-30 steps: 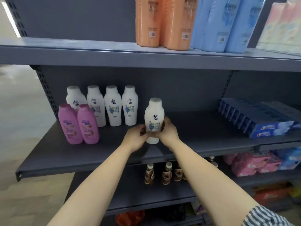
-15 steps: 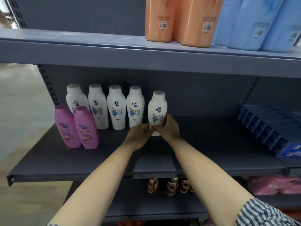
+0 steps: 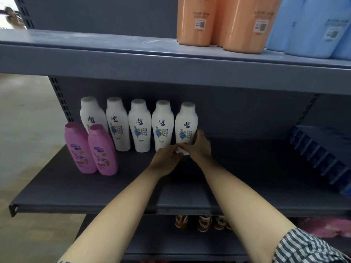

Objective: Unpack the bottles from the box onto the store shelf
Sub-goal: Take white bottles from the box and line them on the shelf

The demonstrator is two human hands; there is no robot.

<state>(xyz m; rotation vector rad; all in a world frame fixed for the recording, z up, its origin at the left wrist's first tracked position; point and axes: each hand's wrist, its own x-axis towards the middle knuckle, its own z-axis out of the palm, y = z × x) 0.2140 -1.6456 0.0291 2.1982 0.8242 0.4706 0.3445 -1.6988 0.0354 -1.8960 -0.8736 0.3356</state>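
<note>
Item: white bottle (image 3: 186, 126), upright, fifth and rightmost in a row of white bottles (image 3: 139, 126) at the back of the middle shelf (image 3: 95, 190), just beside its neighbour. Left hand (image 3: 166, 160): fingers closed on the bottle's base from the front-left. Right hand (image 3: 199, 147): wrapped around the lower right side, thumb across the front. The bottle's base sits between the two hands; whether it rests on the shelf cannot be told. Also on the shelf: two pink bottles (image 3: 91, 149) at front left, blue packs (image 3: 322, 152) at right. Upper shelf: orange bottles (image 3: 218, 21), blue bottles (image 3: 313, 25).
</note>
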